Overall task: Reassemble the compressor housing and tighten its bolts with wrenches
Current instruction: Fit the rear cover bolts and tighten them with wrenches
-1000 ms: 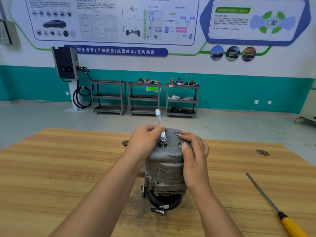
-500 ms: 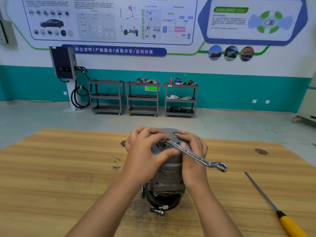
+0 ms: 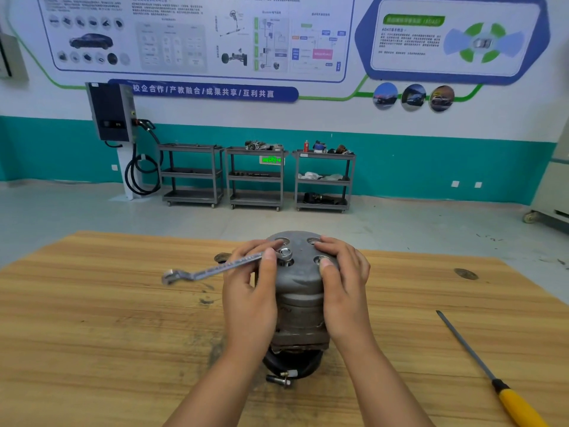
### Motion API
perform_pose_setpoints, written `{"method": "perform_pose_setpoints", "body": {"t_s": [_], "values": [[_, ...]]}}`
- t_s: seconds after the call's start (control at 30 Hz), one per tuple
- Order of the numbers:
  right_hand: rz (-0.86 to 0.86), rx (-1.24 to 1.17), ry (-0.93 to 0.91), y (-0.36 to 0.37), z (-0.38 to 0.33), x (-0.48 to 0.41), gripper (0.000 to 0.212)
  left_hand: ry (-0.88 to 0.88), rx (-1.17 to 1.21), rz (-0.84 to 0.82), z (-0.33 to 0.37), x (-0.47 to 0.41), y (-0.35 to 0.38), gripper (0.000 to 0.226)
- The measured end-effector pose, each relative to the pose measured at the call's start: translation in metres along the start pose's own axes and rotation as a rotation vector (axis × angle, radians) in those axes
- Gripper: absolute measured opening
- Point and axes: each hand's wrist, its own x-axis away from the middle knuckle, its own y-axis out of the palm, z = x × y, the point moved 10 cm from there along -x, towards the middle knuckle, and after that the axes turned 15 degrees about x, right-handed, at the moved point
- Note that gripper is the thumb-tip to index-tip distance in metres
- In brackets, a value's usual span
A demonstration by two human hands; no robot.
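Observation:
A grey metal compressor (image 3: 300,288) stands upright on the wooden table (image 3: 92,318). Its round top cover has several bolt holes, and one bolt (image 3: 285,253) stands raised in the near left hole. A silver wrench (image 3: 212,269) sits with its ring end on that bolt, its handle pointing left over the table. My left hand (image 3: 251,300) pinches the wrench near the bolt between thumb and fingers. My right hand (image 3: 343,282) grips the right side of the cover, thumb lying on top by a hole.
A long file with a yellow handle (image 3: 489,374) lies on the table at the right. A loose bolt (image 3: 280,380) lies at the compressor's base. Round dark spots mark the table at the far left of the compressor and far right (image 3: 466,273). Three shelf carts (image 3: 257,177) stand by the wall.
The wrench has swung round on the bolt: upright a second ago, pointing right half a second ago, its handle points left now. My right hand stays on the cover.

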Motion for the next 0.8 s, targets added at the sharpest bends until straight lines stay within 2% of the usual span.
{"method": "perform_pose_setpoints", "body": {"t_s": [0.1,0.2,0.37,0.43,0.57,0.7,0.8], "values": [[0.007,-0.002,0.005,-0.001,0.001,0.0,0.028,-0.167,0.068,0.106,-0.011,-0.008,-0.008,0.018],[0.009,0.005,0.004,-0.001,0.002,0.0,0.02,-0.298,0.016,0.105,-0.014,-0.019,-0.007,0.019],[0.004,-0.024,0.002,-0.001,0.002,0.0,0.022,-0.425,-0.318,-0.186,-0.007,-0.042,0.02,0.017],[0.018,-0.023,-0.004,-0.002,0.001,0.0,0.023,-0.382,-0.474,-0.291,0.0,-0.044,0.035,0.014],[0.024,-0.025,0.006,-0.001,0.002,0.001,0.029,-0.14,-0.788,-0.414,0.012,-0.036,0.054,0.015],[0.012,-0.06,0.011,0.0,0.003,0.0,0.025,-0.012,-0.735,-0.351,0.025,-0.025,0.045,0.006],[0.025,-0.01,-0.034,0.0,0.0,0.0,0.021,0.061,-0.593,-0.266,0.032,-0.018,0.032,0.017]]}}
